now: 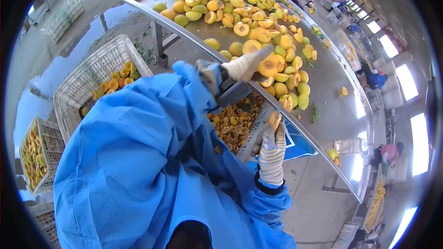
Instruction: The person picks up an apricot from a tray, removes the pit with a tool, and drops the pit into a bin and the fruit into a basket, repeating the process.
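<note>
Metal tabletop (334, 106) is slanting across the frame's upper right, where I'm seeing a peach half (268, 67) lying against the nearer left hand (244, 67), whose grip I can't tell, straight above my separate right hand (271, 152), which is pinching an orange piece (275, 119).

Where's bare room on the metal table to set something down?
The metal table is mostly bare between the fruit pile and the clear container; a smaller patch lies between pile and upper-left corner. Around the left hand it is crowded.
</note>
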### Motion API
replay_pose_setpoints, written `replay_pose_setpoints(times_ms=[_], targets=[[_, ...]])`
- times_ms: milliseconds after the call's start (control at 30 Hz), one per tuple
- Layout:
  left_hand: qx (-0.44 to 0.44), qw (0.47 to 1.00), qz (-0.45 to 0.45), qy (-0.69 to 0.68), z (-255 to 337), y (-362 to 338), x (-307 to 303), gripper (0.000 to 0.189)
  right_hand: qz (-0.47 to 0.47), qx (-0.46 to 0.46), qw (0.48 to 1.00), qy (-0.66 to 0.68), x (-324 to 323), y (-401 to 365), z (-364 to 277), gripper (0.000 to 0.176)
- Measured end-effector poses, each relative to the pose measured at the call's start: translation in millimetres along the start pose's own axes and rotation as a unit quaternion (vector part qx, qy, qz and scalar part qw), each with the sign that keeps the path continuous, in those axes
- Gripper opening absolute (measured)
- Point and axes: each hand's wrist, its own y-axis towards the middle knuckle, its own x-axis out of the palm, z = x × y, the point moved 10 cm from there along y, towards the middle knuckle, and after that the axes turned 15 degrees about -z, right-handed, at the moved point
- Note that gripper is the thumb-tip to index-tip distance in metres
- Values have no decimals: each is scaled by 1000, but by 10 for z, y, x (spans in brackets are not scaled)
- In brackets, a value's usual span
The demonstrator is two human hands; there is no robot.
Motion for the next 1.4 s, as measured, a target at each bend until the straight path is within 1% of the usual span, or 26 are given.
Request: replay_pose_setpoints(times_ms=[33, 67, 100, 167, 233, 267, 400, 500, 533, 633, 667, 767, 867, 967, 1000, 1033, 1067, 1100, 1133, 1233, 1267, 1367, 1400], targets=[[-3, 997, -37, -60, -134, -155, 70, 57, 0, -2, 1000, -12, 13, 3, -14, 31], [39, 993, -36, -109, -158, -296, 150, 56, -3, -5, 999, -32, 26, 30, 12, 32], [16, 992, -32, -125, -64, -611, 382, 58, -4, -24, 996, -83, 37, 58, 5, 33], [25, 987, -65, -144, -159, -779, 463, 58, 4, -62, 981, -185, 61, 102, -7, 34], [36, 990, -56, -126, -294, -831, 387, 58, 28, -136, 945, -295, 151, 96, -195, 33], [44, 991, -51, -117, -335, -851, 352, 58, 31, -107, 944, -310, 182, 98, -232, 30], [36, 988, -44, -142, -410, -894, 401, 52, 60, -90, 902, -418, 186, 99, -194, 27], [-4, 987, -45, -152, -533, -884, 409, 49, 69, -75, 880, -463, 159, 100, -133, 26], [-13, 987, -31, -155, -561, -894, 405, 47, 66, -60, 868, -489, 161, 113, -102, 28], [6, 990, -49, -135, -608, -878, 372, 48, 66, -36, 811, -581, 259, 111, -66, 30], [19, 993, -38, -114, -602, -892, 358, 51, 64, -60, 799, -594, 303, 100, -66, 33], [-17, 996, -37, -83, -643, -907, 324, 55, -3, 28, 841, -541, 342, 132, 53, 38], [-3, 998, -46, -50, -586, -906, 321, 57, -20, -51, 894, -445, 379, 117, 157, 38], [-1, 998, -64, -26, -571, -863, 301, 57, -67, -77, 940, -324, 380, 138, 179, 42], [-3, 997, -72, -19, -580, -857, 305, 57, -97, -16, 970, -222, 371, 161, 308, 40], [17, 998, -57, -12, -555, -866, 294, 56, -123, 45, 985, -115, 396, 149, 396, 38], [37, 998, -42, -5, -530, -872, 300, 55, -148, 104, 984, -7, 448, 111, 465, 36], [57, 998, -29, 2, -488, -883, 316, 54, -169, 160, 967, 101, 519, 61, 538, 34], [62, 997, -17, -34, -476, -909, 340, 50, -173, 168, 960, 144, 536, 48, 531, 34], [35, 996, -34, -68, -449, -893, 386, 47, -188, 191, 926, 268, 606, 6, 515, 36], [-6, 991, -65, -114, -477, -900, 448, 43, -204, 200, 911, 298, 644, -16, 482, 43], [22, 989, -23, -144, -470, -886, 412, 42, -216, 193, 891, 350, 694, 4, 472, 44], [21, 990, -10, -141, -472, -889, 399, 42, -192, 201, 904, 325, 667, 17, 463, 42]])
